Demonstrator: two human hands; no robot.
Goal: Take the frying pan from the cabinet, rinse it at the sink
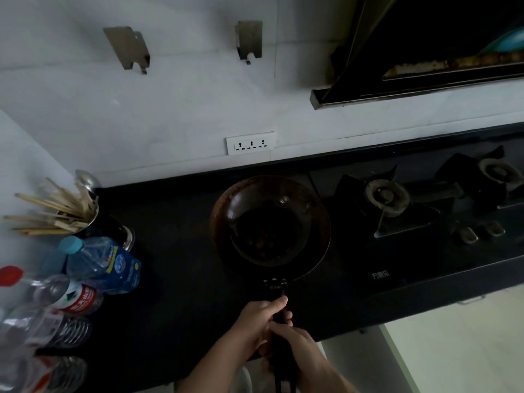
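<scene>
The black countertop (175,251) filled my view; above it I held the frying pan (270,222) beside the gas stove (402,205), my left hand (256,326) and right hand (297,348) both clamped around its handle.

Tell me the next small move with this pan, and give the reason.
Probably carry the frying pan off the counter toward the sink, though no sink shows in this view. Both the left hand and the right hand already grip its black handle, the pan sits over the dark counter beside the gas burner, and brownish residue still shows inside, so it looks unrinsed.
</scene>
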